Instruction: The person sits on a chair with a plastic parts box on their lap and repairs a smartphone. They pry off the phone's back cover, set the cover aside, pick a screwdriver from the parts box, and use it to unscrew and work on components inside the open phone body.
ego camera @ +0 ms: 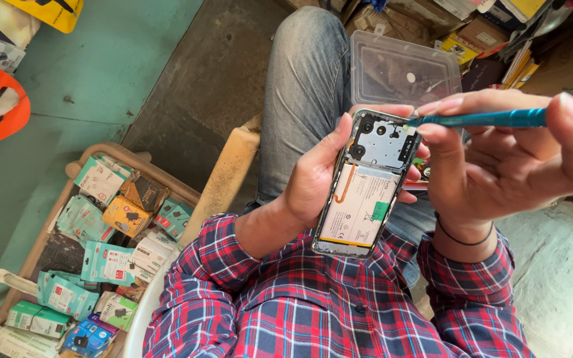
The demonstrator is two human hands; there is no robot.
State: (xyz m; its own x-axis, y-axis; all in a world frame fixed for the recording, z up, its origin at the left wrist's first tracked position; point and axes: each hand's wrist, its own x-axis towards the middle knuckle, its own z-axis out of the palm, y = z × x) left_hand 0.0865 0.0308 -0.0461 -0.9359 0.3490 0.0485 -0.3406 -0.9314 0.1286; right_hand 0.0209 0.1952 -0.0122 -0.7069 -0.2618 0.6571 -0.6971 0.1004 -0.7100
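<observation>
My left hand (313, 176) grips an opened phone (366, 185) by its edges, back cover off, with the white battery and a grey metal shield around the camera exposed. My right hand (499, 152) pinches a teal screwdriver (479, 119) between thumb and fingers. The tool's tip rests at the top right corner of the shield near the camera. Both wrists wear red-and-blue plaid sleeves, and a black band circles the right wrist.
A clear plastic container (402, 66) lies on my jeans-clad knee (306, 73) just beyond the phone. A wooden tray (111, 156) at the left is packed with several small boxed accessories. Cardboard boxes and papers (485, 26) pile up at the top right.
</observation>
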